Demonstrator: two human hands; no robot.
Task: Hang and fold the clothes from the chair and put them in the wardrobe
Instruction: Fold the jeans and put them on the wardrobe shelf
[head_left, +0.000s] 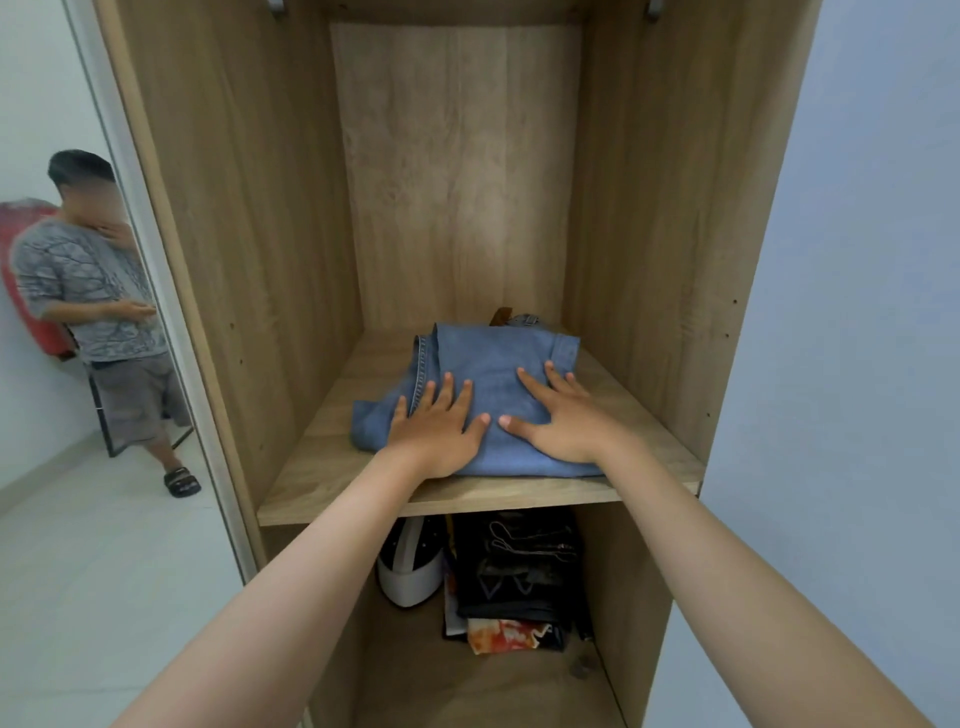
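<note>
- Folded jeans (488, 384) lie flat on the wardrobe shelf (322, 467), centre of frame, a bit right of the shelf's middle.
- Left hand (439, 428) rests palm down on the near-left part of the jeans, fingers straight and spread, gripping nothing.
- Right hand (563, 418) is the same on the near-right part: flat, fingers spread, pressing the denim. The thumbs nearly meet at the middle.
- My read: this item is folded and placed; the hands are only smoothing or seating it. That step looks all but done.
- The near edge of the jeans sits close to the shelf's front edge, and the left corner is bunched. It may want a push further in.
- A brown and grey bit (514, 317) pokes out behind the jeans at the back of the shelf. Can't tell whether it is part of the jeans or a separate thing.
- No hung clothes show in the upper compartment; only two fittings at the top edge of frame, no rail visible.
- Lower compartment, bottom centre: dark folded clothes (519, 571), a patterned piece under them, a white iron (410, 571) to their left.
- The chair is not in frame, so what's left is unknown. The hanging part looks not started, judging by this view.
- A bystander (98, 312) stands at left of frame, uninvolved.
</note>
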